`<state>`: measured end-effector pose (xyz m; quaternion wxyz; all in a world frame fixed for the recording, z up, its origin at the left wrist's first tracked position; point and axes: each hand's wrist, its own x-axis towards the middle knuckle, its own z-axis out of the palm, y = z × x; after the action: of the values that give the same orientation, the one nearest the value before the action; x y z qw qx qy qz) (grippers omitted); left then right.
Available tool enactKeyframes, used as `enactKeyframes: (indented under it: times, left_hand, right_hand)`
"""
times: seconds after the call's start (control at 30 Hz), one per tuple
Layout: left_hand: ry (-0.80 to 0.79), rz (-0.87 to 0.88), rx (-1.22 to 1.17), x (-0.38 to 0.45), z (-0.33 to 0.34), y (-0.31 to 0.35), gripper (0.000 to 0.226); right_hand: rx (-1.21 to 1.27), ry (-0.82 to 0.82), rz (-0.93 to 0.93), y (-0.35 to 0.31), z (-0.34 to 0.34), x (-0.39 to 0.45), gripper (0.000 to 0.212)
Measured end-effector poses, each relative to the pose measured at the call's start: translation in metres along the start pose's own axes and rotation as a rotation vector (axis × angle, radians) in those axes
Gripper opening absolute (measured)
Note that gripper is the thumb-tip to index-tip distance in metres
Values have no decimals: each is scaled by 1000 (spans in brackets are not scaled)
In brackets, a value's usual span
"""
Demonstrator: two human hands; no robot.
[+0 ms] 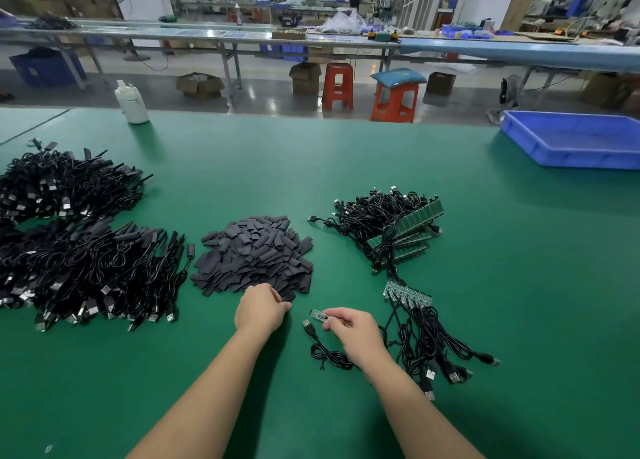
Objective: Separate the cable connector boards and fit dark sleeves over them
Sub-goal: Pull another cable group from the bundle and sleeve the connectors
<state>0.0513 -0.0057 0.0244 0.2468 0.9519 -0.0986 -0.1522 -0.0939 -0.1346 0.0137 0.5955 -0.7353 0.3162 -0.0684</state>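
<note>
Green table [346, 167]: right hand [353, 330] fingers [334, 321] pinch connector board [319, 315].

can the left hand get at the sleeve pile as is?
Probably yes. The left hand is already at the near edge of the sleeve pile, fingers curled onto the nearest sleeves, and nothing lies between them. The right hand, pinching a single board, stays clear to the side.

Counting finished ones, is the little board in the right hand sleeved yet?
Bare. The board pinched by the right hand shows green, uncovered.
</note>
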Motion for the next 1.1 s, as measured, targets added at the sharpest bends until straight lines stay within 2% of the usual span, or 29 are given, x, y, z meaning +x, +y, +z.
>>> enactKeyframes:
  times: [0.2,0.37,0.5,0.63,0.8,1.1]
  left_hand:
    - [-145,287,-146,-16,-7,-13,10]
    - [-64,483,203,-18,0,-28,23]
    - [-59,583,335,-18,3,-36,30]
    - [10,682,287,-20,-2,-38,30]
    - [-12,740,-15,-28,-7,-33,20]
    - [-9,772,-50,-32,-7,-31,23]
  right_hand:
    - [70,-32,61,-1,-2,1,21]
    - [73,-54,90,-1,-3,2,21]
    - [77,-69,92,-2,-4,1,22]
    - [79,-89,87,-3,-6,-1,22]
    - [87,-102,83,-4,-8,-1,23]
    - [129,-140,58,-3,-11,-2,23]
